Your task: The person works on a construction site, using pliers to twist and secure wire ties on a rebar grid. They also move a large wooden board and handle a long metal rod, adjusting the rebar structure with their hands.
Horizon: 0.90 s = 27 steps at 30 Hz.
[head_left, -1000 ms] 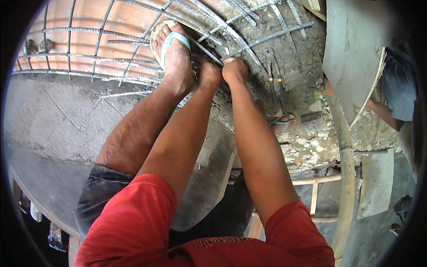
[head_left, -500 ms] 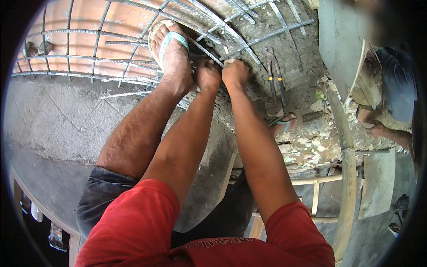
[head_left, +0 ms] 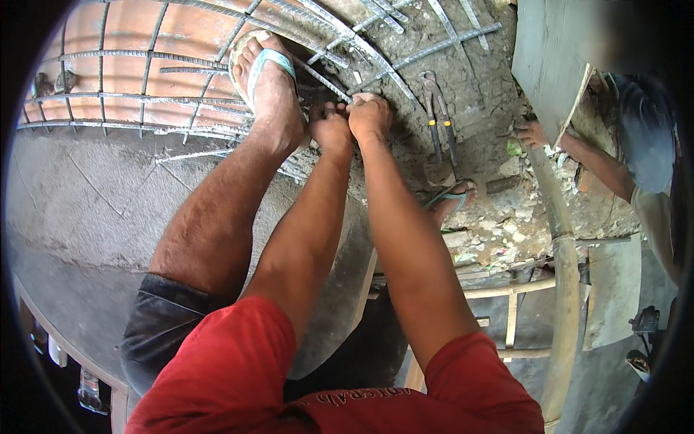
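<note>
My left hand point(head_left: 331, 129) and my right hand point(head_left: 370, 116) work close together, both with fingers curled closed, at the lower end of a ribbed steel bar point(head_left: 325, 79). Whatever they grip is hidden by the fingers. The bar belongs to a grid of rebar point(head_left: 151, 53) over reddish panels at the upper left. Beside my right hand, pincers point(head_left: 440, 119) with black handles and yellow bands lie on rough grey mortar point(head_left: 477, 83). My left foot point(head_left: 273, 87), in a light-blue-strapped flip-flop, is braced on the bars left of my hands.
My other foot point(head_left: 453, 201) stands on rubble point(head_left: 510, 231) at the right. Beyond it rise a bamboo pole point(head_left: 560, 289) and a grey board point(head_left: 546, 65). At the far right is a co-worker, whose hand point(head_left: 533, 134) is at the pole's top. Bar ends jut out near the pincers.
My hands remain together by the bar end, the right wrist turned slightly. The co-worker's hand has moved up and left, away from a brick, to the pole's top. The view has shifted slightly.
</note>
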Available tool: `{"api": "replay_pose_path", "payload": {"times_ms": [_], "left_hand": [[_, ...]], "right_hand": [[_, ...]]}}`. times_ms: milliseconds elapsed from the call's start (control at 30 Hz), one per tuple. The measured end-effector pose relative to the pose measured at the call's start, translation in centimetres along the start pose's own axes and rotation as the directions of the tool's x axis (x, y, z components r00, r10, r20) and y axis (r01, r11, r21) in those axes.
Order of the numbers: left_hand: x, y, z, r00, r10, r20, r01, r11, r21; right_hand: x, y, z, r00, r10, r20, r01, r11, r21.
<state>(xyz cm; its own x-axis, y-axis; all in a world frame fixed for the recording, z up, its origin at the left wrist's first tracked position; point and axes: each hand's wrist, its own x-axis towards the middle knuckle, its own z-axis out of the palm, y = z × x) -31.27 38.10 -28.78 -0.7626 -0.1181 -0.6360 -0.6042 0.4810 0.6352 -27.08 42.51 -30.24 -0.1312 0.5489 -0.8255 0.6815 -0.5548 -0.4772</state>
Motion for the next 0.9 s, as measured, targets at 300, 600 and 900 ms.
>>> {"api": "replay_pose_path", "payload": {"times_ms": [300,600,900], "left_hand": [[-3.8,0.4,-2.1,0.902,0.281,0.327,-0.357,0.913,0.200],[0.4,2.2,-3.7,0.851,-0.405,0.335,0.319,0.905,0.282],[0.9,6.0,-0.1,0.750,-0.617,0.238,0.650,0.754,-0.091]], "right_hand": [[-0.9,-2.7,-2.3,0.970,-0.159,0.186,0.212,0.927,-0.309],[1.2,-2.4,-5.0,0.909,-0.238,0.342,0.372,0.833,-0.410],[-2.1,1.0,-1.5,0.985,-0.170,0.011,0.167,0.951,-0.261]]}}
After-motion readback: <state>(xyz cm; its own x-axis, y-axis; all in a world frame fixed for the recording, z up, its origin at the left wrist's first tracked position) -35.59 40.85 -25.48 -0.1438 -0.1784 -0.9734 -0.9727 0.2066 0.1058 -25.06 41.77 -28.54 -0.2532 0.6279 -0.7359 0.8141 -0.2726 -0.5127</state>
